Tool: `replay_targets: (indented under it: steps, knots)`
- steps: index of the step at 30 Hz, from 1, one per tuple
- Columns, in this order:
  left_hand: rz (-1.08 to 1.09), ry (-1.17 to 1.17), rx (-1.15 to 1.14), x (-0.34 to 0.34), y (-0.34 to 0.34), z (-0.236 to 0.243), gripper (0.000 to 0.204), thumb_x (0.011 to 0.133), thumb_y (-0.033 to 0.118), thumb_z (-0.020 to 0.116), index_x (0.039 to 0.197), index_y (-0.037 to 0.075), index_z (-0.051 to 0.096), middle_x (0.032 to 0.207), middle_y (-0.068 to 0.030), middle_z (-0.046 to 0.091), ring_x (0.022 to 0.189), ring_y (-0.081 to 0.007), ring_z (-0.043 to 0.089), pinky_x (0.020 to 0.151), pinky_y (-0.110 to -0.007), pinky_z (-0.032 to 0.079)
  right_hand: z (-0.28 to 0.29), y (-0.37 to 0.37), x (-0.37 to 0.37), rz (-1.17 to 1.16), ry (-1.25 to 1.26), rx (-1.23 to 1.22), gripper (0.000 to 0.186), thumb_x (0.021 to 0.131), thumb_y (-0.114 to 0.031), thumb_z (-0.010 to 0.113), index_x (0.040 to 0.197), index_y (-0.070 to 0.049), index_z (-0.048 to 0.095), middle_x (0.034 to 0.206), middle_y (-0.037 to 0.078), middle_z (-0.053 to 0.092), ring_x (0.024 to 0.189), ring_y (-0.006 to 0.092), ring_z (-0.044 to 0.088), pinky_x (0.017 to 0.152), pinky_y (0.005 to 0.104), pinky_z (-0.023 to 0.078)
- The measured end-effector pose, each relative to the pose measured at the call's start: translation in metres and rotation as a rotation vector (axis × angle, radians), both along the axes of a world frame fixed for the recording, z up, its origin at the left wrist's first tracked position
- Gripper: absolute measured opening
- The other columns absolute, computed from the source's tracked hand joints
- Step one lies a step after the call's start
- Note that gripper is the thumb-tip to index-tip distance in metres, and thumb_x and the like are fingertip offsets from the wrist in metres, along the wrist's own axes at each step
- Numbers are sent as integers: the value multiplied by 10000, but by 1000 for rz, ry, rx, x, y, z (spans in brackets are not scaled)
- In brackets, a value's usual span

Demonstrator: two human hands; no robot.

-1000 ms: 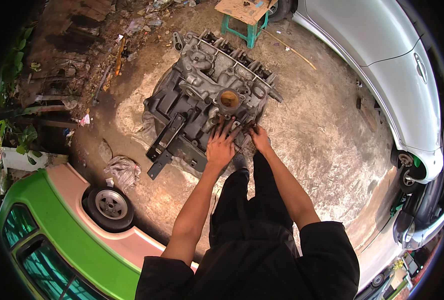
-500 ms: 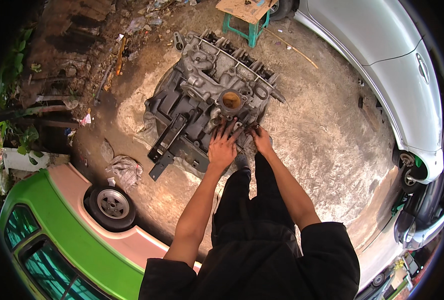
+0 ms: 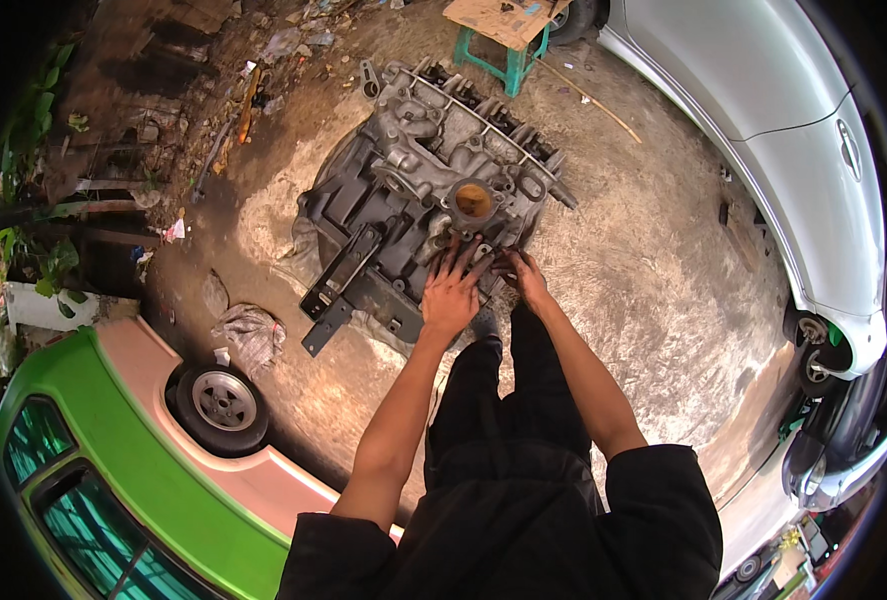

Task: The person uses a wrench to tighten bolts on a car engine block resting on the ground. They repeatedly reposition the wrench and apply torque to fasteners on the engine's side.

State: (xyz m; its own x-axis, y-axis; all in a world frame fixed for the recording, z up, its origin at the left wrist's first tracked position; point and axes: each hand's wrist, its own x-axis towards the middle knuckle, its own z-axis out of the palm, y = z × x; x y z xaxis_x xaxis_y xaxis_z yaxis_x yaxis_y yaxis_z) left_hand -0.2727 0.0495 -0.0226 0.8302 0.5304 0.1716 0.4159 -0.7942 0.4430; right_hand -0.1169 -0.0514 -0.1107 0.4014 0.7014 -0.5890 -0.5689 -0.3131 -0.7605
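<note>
A grey, grimy car engine (image 3: 412,163) sits on the ground in front of my feet, its row of valve gear along the far right side. A round flanged opening (image 3: 474,201), rusty orange inside, faces up close to my hands. Just below that opening, my left hand (image 3: 451,300) lies on the engine's near side with its fingers spread. Beside it, my right hand (image 3: 527,277) has its blackened fingers bent together against the engine's near right edge. Whatever those fingers grip is too small and hidden to name. A dark metal bracket (image 3: 342,272) juts out at the engine's near left.
A green and pink car (image 3: 154,440) stands at the lower left, a silver car (image 3: 764,110) along the right. Beyond the engine is a small table with green legs (image 3: 509,72). A crumpled cloth (image 3: 252,335) and a thin stick (image 3: 592,98) lie on the concrete.
The whole view has shifted slightly, so the engine appears a little further right. My left hand stays spread on the engine; my right hand's fingers have shifted slightly at its edge.
</note>
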Motion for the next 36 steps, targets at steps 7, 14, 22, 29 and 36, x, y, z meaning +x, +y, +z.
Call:
replay_targets:
  steps: [7, 14, 22, 29, 36]
  knots:
    - [12, 75, -32, -1, -1, 0, 661, 754, 101, 616, 1388, 265, 528, 1573, 21, 328, 1446, -292, 304, 1150, -486, 311, -3, 31, 36, 103, 413, -222, 334, 979, -288, 445, 1099, 10, 535, 1084, 161, 575, 928, 347, 643, 855, 450, 536]
    - [4, 52, 6, 1, 1, 2, 647, 740, 106, 594, 1370, 241, 534, 1549, -6, 365, 1392, -322, 366, 1148, -492, 320, -14, 40, 47, 33, 546, -296, 205, 910, -44, 425, 1033, 85, 525, 1001, 247, 603, 774, 332, 640, 660, 392, 558]
    - [4, 40, 19, 3, 1, 3, 618, 731, 108, 576, 1337, 230, 557, 1533, -15, 391, 1360, -337, 406, 1145, -499, 322, -69, 39, 57, 266, 855, -481, 157, 934, 10, 394, 974, 53, 540, 831, 144, 613, 441, 132, 397, 366, 250, 296]
    - [22, 63, -38, 3, 0, 2, 645, 724, 97, 583, 1350, 252, 549, 1533, 3, 394, 1357, -342, 409, 1140, -506, 320, -30, 57, 67, 835, 335, -566, 191, 949, -163, 578, 1002, -7, 673, 592, -2, 484, 391, 67, 351, 321, 225, 243]
    - [11, 97, -43, 0, 1, -2, 686, 754, 107, 600, 1406, 296, 495, 1572, 31, 326, 1433, -302, 314, 1155, -506, 298, -23, 65, 97, 937, 467, -581, 372, 1000, -233, 442, 1239, -35, 648, 784, 14, 539, 427, 84, 387, 309, 201, 259]
